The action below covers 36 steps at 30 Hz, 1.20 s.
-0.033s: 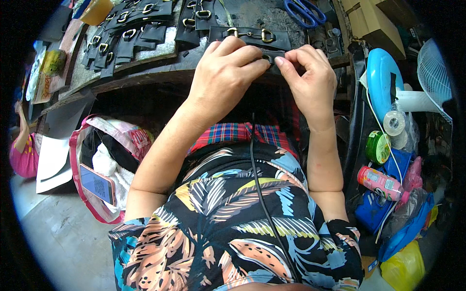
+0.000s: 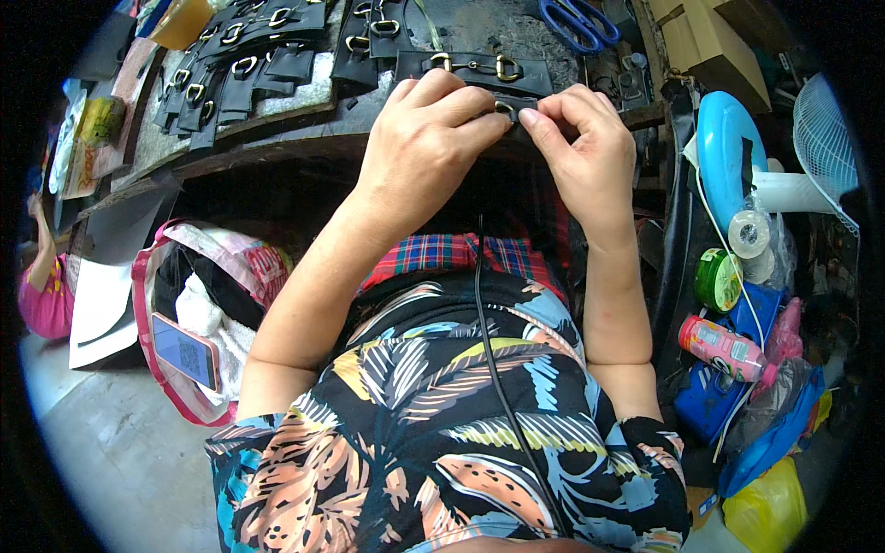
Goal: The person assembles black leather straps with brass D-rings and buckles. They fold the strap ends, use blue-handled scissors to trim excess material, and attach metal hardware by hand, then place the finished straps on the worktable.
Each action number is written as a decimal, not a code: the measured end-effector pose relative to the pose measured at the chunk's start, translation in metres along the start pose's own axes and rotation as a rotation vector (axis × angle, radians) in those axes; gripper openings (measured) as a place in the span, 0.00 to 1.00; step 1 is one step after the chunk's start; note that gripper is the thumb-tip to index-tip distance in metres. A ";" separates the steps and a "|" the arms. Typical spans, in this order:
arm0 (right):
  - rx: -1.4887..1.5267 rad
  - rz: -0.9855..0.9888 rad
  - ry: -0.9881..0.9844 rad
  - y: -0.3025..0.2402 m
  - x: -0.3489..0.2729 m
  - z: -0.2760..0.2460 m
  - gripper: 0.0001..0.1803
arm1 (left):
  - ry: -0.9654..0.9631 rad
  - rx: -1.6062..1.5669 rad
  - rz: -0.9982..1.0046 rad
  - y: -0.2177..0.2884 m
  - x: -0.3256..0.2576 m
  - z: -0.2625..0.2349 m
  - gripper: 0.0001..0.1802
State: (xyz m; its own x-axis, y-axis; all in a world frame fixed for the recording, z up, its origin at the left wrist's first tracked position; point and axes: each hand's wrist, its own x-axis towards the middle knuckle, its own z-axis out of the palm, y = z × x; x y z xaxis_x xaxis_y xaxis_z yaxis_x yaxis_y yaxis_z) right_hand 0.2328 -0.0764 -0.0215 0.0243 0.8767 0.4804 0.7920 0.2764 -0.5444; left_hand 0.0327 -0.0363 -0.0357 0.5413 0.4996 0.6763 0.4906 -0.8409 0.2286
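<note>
No change from the earlier frame is noted: the black strap piece [image 2: 505, 109] with a brass buckle is still pinched at the bench [image 2: 277, 147] edge, upper centre, by closed fingers of the left hand [image 2: 424, 143] and right hand [image 2: 581, 152], with blue scissors [image 2: 576, 23] beyond and more buckled straps [image 2: 240, 55] at upper left.

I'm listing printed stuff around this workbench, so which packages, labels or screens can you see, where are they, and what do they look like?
Phone: in the pink-trimmed bag lower left, screen lit blue-white, pink case.
Pink bottle: lying at right, cylinder with a pale printed label.
Cardboard box: top right on the bench, brown, rectangular.
Green tape roll: right, round, green-labelled.
Yellow bag: bottom right, plain plastic.
Yellow-green packet: left bench end, printed; details blurred.
</note>
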 end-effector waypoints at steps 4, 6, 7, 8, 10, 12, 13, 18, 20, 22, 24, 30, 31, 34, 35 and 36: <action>-0.211 -0.055 -0.003 0.004 0.002 0.001 0.10 | -0.029 -0.006 0.005 -0.005 -0.001 0.004 0.10; -0.272 -0.102 0.008 0.006 0.004 0.005 0.11 | -0.043 -0.002 -0.006 -0.007 0.000 0.005 0.10; -0.300 -0.117 0.008 0.007 0.004 0.007 0.12 | -0.029 -0.012 0.002 -0.007 0.000 0.005 0.10; -0.296 -0.107 0.021 0.009 0.003 0.009 0.12 | -0.025 -0.018 -0.003 -0.008 0.000 0.006 0.10; -0.274 -0.096 0.028 0.012 0.001 0.013 0.14 | -0.014 -0.053 -0.016 -0.008 -0.001 0.005 0.12; -0.180 -0.056 0.083 0.016 -0.001 0.011 0.15 | -0.005 -0.109 -0.036 -0.008 -0.002 0.003 0.15; -0.129 -0.031 0.111 0.019 -0.002 0.009 0.16 | 0.040 -0.143 -0.050 -0.008 -0.002 0.001 0.16; -0.008 -0.193 0.135 0.023 -0.006 -0.001 0.14 | 0.079 -0.181 -0.043 -0.006 -0.001 -0.008 0.19; -0.005 -0.206 0.106 0.018 -0.008 -0.002 0.14 | 0.048 -0.162 -0.027 -0.002 0.003 -0.004 0.17; -0.014 -0.232 0.062 0.013 -0.008 -0.005 0.16 | -0.002 -0.107 -0.071 -0.001 0.006 0.000 0.15; -0.051 -0.276 -0.025 0.010 -0.007 -0.011 0.17 | -0.007 -0.094 -0.107 -0.002 0.009 0.003 0.11; -0.070 -0.429 0.036 0.015 0.007 -0.006 0.11 | -0.009 -0.136 -0.092 -0.006 0.011 0.004 0.09; -0.092 -0.426 0.028 0.015 0.009 -0.003 0.10 | -0.017 -0.118 -0.078 -0.006 0.011 0.004 0.09; -0.121 -0.443 0.055 0.016 0.013 0.006 0.09 | -0.040 -0.075 -0.055 -0.005 0.011 0.003 0.08; -0.102 -0.453 0.058 0.017 0.014 0.006 0.09 | -0.040 -0.065 -0.051 -0.005 0.011 0.003 0.07; -0.087 -0.449 0.041 0.018 0.014 0.005 0.09 | -0.041 -0.055 -0.047 -0.005 0.011 0.003 0.06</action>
State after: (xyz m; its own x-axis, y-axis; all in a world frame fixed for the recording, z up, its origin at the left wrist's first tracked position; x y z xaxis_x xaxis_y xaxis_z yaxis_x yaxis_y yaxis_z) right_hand 0.2445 -0.0575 -0.0279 -0.3107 0.6606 0.6834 0.7778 0.5900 -0.2167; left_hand 0.0380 -0.0260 -0.0313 0.5470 0.5460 0.6346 0.4783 -0.8259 0.2984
